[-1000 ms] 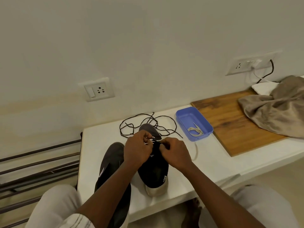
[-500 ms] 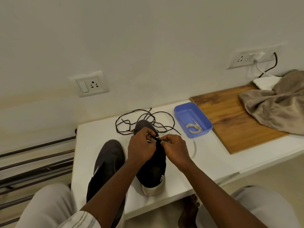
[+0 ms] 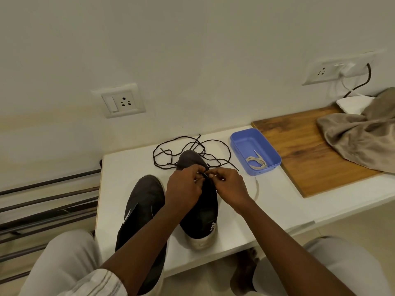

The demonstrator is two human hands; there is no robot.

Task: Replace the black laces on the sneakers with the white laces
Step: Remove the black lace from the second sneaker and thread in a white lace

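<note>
Grip: left hand and right hand are both closed in a pinch at the throat of the right sneaker; fingers curled, fingertips almost touching; only pale flecks show between them, which I take for the white lace
Change: a second ago the hands sat slightly apart, with a short white bar visible across the tongue; now they have drawn together over the same spot; nothing else on the worktop has shifted
Meaning: by my judgement an end is being fed through an eyelet near the toe, or a first crossing snugged; lacing of this shoe looks barely begun; the eyelets themselves are hidden under the hands
White lace: its free length comes out from under the right hand, curves over the worktop just beside that wrist and runs toward the blue tray; the slack lies to the right of the grip
Right sneaker: upright, toe to the wall, heel to the person, directly beneath both hands
Left sneaker: just beside it, partly under the left forearm; no lace visible on it
Spare white lace: coiled in the blue tray, apart from the hands
Black laces: loose tangle behind the toe, out of the shoes
Beyond: wooden board with a crumpled cloth on it, well to the right
</note>
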